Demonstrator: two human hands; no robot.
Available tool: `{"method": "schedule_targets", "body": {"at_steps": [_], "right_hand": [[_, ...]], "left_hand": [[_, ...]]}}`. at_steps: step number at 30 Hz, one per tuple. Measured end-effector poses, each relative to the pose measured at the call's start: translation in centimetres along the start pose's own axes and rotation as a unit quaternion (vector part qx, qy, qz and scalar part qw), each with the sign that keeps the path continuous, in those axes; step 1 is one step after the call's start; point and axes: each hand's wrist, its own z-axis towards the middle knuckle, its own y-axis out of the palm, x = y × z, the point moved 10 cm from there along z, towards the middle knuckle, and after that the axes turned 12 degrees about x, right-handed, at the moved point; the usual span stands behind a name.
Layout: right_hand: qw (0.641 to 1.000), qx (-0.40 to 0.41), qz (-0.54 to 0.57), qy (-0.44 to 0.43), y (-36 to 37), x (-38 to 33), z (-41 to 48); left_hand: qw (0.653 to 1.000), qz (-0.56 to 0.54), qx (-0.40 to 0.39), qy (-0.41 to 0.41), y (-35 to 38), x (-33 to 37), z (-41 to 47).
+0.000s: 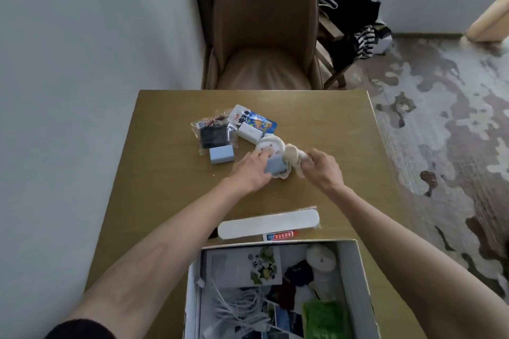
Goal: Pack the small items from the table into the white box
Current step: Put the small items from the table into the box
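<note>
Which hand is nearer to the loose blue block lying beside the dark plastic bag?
Left. The left hand is just to the right of the blue block, slightly nearer the person. The right hand is farther right, beyond the left hand, gripping a cream plush item.

You work over an olive-brown table (pixel 165 201). Your left hand (pixel 249 172) covers a pale blue block (pixel 275 166); a second pale blue block (pixel 221 153) lies apart. Your right hand (pixel 325 170) grips a cream plush toy (pixel 293 158). You see a white round disc (pixel 268 147) with dark dots, a white charger (pixel 249 132), a bright blue printed card (pixel 263 122), a long white strip (pixel 268 224), a red-and-white tube (pixel 281 236), and the white box (pixel 355 283) with a green pad (pixel 325 320) inside.
</note>
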Motion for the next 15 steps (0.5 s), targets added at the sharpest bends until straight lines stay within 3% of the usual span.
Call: {"method": "schedule_targets", "body": {"at_steps": [3,6,10,15], "right_hand": [[0.992,0.037,0.087,0.086,-2.1,2.8,0.2],[0.985,0.018,0.122,0.12,-1.9,4.0,-0.4],[0.974,-0.026,0.138,0.18,0.1,4.0,-1.3],[0.967,-0.023,0.141,0.21,1.3,3.3,-0.5]], "left_hand": [[0.997,0.069,0.001,0.041,1.7,1.3,1.7],[0.993,0.094,0.033,0.058,2.2,1.6,2.7],[0.996,0.036,0.06,0.052,1.3,1.5,2.3],[0.988,-0.118,0.092,0.046,-2.8,1.1,-1.4]]}}
